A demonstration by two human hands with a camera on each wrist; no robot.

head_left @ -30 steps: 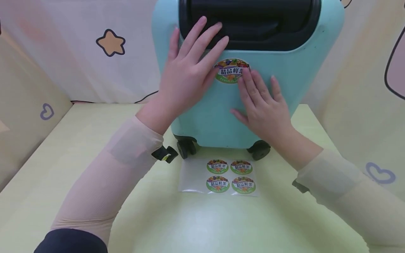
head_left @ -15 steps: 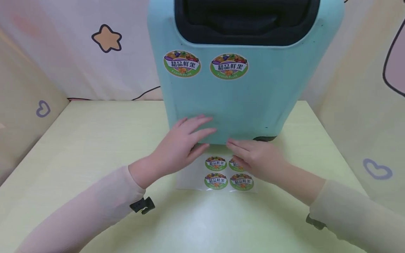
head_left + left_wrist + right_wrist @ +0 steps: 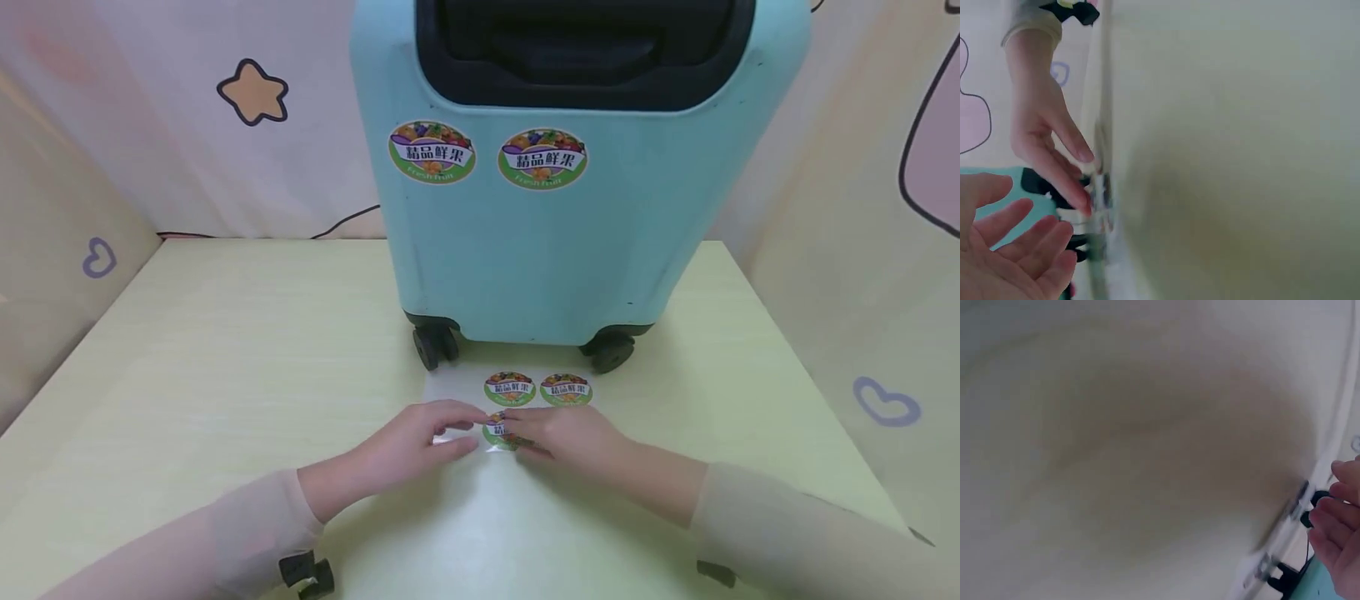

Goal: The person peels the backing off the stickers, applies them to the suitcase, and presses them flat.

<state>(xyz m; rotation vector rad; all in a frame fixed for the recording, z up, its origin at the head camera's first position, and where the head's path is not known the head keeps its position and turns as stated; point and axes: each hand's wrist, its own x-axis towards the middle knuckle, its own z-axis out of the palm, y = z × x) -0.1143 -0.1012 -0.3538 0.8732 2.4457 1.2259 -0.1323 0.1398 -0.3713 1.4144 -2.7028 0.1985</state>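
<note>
A light-blue suitcase (image 3: 525, 267) stands upright on the table. Two oval fruit stickers, a left one (image 3: 432, 153) and a right one (image 3: 543, 159), are on its front. Before its wheels lies a sticker sheet (image 3: 457, 379) with more oval stickers. My left hand (image 3: 408, 442) hovers by the sheet's left edge, fingers loosely bent and apart, holding nothing; its palm shows in the left wrist view. Over the sheet's lower right is my right hand (image 3: 573, 433), fingers extended leftward, hiding part of the lower stickers. Whether it touches the sheet I cannot tell.
Dark caster wheels, one at the left (image 3: 433, 343) and one at the right (image 3: 611, 350), stand just behind the sheet. A patterned cloth wall (image 3: 300, 158) closes off the back and sides of the pale table (image 3: 225, 350).
Both hands have come down from the suitcase front to the sheet on the table. The suitcase's left sticker, hidden earlier by my left hand, is now uncovered.
</note>
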